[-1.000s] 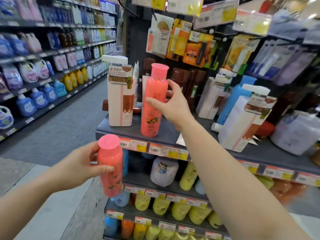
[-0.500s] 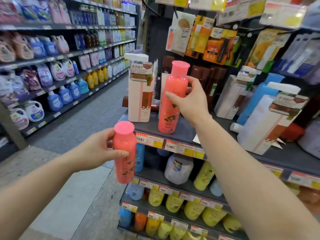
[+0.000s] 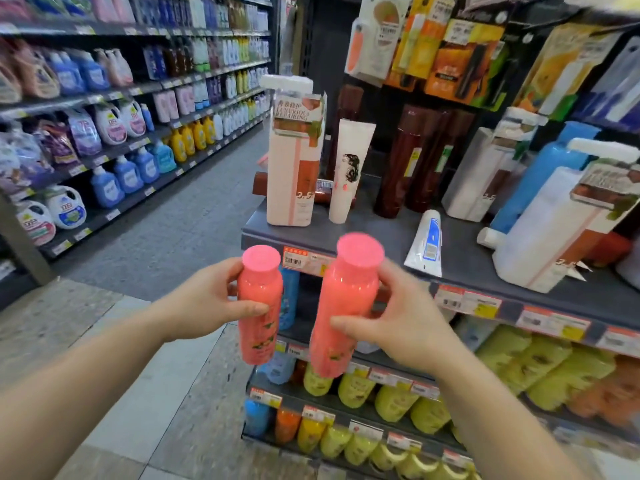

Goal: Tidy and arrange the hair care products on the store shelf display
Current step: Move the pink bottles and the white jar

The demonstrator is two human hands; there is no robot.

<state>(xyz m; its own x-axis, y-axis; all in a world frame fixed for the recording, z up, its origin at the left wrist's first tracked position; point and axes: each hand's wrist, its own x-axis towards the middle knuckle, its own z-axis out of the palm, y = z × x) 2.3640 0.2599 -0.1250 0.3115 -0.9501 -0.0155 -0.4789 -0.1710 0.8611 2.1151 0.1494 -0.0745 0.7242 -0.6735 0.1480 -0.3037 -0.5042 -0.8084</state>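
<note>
Item: two pink bottles, one gripped in our left hand (image 3: 204, 303) (left bottle (image 3: 259, 306)), one in our right hand (image 3: 398, 327) (right bottle (image 3: 343, 306)), held before the shelf (image 3: 381, 233) edge; risk, we judged: knocking the tube (image 3: 349, 171) over when restocking.

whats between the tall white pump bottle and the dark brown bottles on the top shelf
In the head view, a white tube with a hair drawing stands upright between the white pump bottle and the brown bottles.
</note>
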